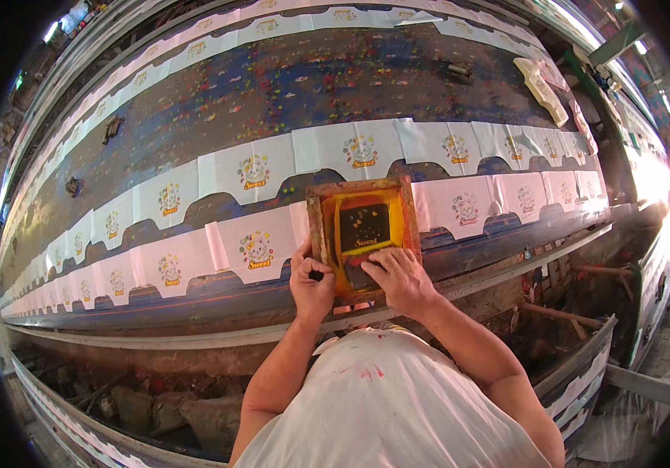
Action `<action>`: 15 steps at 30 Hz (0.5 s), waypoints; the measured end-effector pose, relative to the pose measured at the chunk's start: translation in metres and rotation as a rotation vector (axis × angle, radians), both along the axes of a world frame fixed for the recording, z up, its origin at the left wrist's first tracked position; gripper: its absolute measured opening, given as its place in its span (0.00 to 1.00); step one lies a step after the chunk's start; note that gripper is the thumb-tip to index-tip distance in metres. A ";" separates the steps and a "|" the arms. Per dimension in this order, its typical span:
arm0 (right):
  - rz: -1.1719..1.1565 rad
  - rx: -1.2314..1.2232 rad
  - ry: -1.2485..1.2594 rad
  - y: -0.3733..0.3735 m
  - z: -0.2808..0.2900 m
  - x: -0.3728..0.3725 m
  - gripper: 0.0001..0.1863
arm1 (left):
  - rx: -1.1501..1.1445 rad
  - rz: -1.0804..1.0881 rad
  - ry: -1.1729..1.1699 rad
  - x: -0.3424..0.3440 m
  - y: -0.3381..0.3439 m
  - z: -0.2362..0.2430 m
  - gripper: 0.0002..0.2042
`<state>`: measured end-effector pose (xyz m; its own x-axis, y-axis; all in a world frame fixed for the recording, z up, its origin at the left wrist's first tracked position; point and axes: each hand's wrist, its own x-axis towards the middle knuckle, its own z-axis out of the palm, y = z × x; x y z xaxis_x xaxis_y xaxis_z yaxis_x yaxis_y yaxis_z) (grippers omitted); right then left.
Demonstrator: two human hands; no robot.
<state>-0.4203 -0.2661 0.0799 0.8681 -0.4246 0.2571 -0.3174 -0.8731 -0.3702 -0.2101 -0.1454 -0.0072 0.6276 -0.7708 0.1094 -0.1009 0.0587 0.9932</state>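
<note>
A wooden screen-printing frame (pixel 317 230) lies in front of me over the near row of cloth pieces. Its yellow-stained mesh has a dark square in the middle with a small printed design showing through. My left hand (pixel 311 282) is closed on the frame's near left corner, fingers curled. Inside the frame, my right hand (pixel 402 279) grips a squeegee (pixel 357 273), whose dark body shows left of the fingers. A band of yellow ink lies along the squeegee's far edge. The fingers hide part of the squeegee.
Printed white cloth pieces (pixel 358 150) and pink cloth pieces (pixel 466 204) lie in rows along the long, ink-spotted table (pixel 272 86). Pale folded cloth (pixel 542 90) rests at the far right. Small dark blocks (pixel 112 129) sit on the table. A metal rail (pixel 194 337) edges its near side.
</note>
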 end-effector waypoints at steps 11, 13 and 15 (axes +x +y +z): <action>0.000 0.257 0.206 -0.090 0.026 0.039 0.25 | 0.076 0.016 -0.149 0.001 -0.001 0.003 0.09; -0.071 0.164 0.086 -0.101 0.021 0.049 0.27 | 0.052 -0.004 -0.146 0.001 0.000 0.000 0.08; -0.113 0.104 0.027 -0.097 0.014 0.056 0.29 | 0.021 0.009 -0.142 0.000 0.000 -0.003 0.08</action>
